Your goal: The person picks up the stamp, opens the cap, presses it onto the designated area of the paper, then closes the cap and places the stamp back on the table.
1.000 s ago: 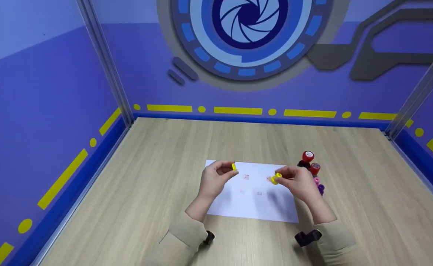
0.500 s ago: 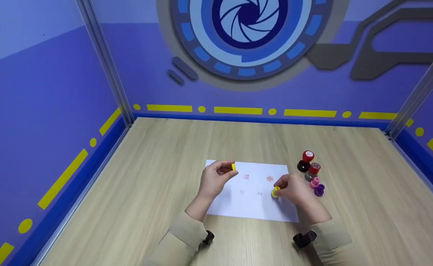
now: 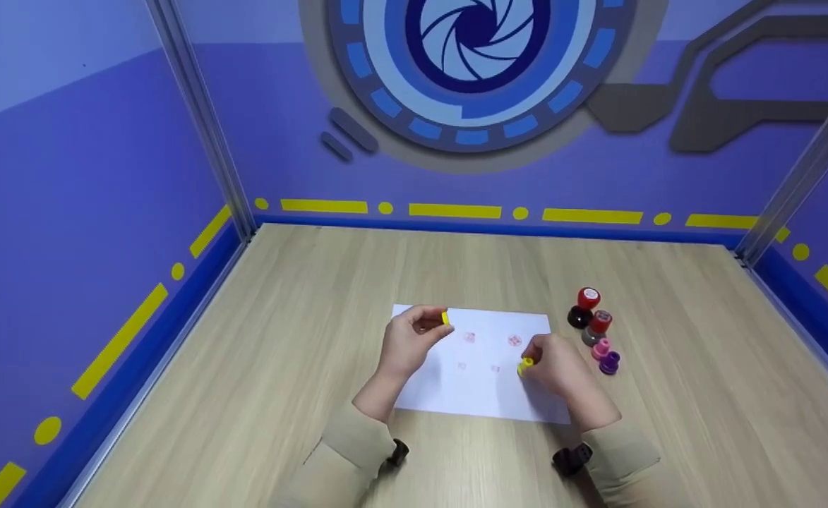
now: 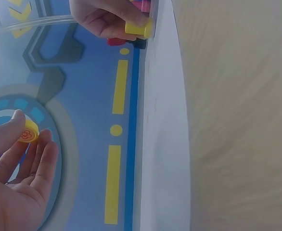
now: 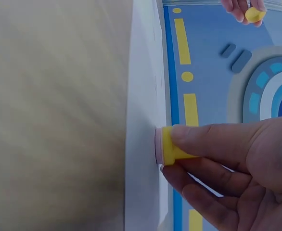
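My left hand (image 3: 403, 346) pinches a small yellow stamp cap (image 4: 31, 130) with a red flower on its face, held above the upper left of a white sheet of paper (image 3: 449, 395). Thumb and fingers of my right hand (image 3: 558, 367) grip a yellow stamp (image 5: 169, 147) on the sheet's right half. Its pale stamping end faces the paper, right at the surface in the right wrist view. Several faint red prints mark the sheet, among them a round print (image 3: 514, 340) just beyond the stamp.
Right of the paper stand a red-handled stamp with black base (image 3: 588, 298), a red and grey stamp (image 3: 601, 323), a pink stamp (image 3: 601, 349) and a purple stamp (image 3: 609, 363). Blue walls (image 3: 301, 155) bound the wooden table (image 3: 315, 282) at the back and sides.
My right hand has brought the yellow stamp down and toward me onto the paper, uncovering the round print, then shifted slightly. My left hand stays put with the cap.
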`<state>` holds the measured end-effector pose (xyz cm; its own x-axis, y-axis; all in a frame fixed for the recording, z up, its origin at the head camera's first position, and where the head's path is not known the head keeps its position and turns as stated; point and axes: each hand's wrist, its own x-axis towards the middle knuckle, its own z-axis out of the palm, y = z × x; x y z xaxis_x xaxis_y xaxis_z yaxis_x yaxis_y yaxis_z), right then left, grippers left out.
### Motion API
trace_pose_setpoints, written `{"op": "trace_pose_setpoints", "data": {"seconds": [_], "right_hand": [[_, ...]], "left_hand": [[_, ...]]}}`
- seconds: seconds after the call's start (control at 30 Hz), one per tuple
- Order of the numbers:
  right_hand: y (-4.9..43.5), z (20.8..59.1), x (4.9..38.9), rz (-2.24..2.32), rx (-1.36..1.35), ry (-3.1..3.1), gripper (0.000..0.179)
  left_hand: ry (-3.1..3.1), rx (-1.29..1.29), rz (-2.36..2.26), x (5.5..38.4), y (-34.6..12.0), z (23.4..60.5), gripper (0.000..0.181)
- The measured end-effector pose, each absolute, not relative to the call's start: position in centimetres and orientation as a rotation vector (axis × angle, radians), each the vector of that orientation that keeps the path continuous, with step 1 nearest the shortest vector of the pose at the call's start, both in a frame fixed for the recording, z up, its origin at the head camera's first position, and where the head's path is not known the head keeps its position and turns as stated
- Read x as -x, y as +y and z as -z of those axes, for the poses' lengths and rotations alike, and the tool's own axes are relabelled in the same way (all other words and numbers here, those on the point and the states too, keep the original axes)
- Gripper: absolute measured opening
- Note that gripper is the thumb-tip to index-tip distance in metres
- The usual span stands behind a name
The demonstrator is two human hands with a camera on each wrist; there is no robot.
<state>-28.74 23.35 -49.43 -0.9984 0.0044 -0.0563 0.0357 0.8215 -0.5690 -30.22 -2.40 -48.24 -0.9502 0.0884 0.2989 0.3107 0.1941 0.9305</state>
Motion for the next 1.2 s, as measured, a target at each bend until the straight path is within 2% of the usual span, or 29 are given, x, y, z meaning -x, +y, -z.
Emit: {"op": "trace_pose_setpoints", "data": {"seconds": [0.87,1.2], "right_hand": [[22.66,49.01,29.06,0.872,-0.075,2.975,0.014],[22.81,49.4,29.13,0.892,-0.077,2.938,0.015]], "left_hand": [[-2.28,0.407,1.846,30.69,-2.7,47.86,0.032],[-2.286,0.41,1.84,30.52,-2.81,48.07,0.028]]}}
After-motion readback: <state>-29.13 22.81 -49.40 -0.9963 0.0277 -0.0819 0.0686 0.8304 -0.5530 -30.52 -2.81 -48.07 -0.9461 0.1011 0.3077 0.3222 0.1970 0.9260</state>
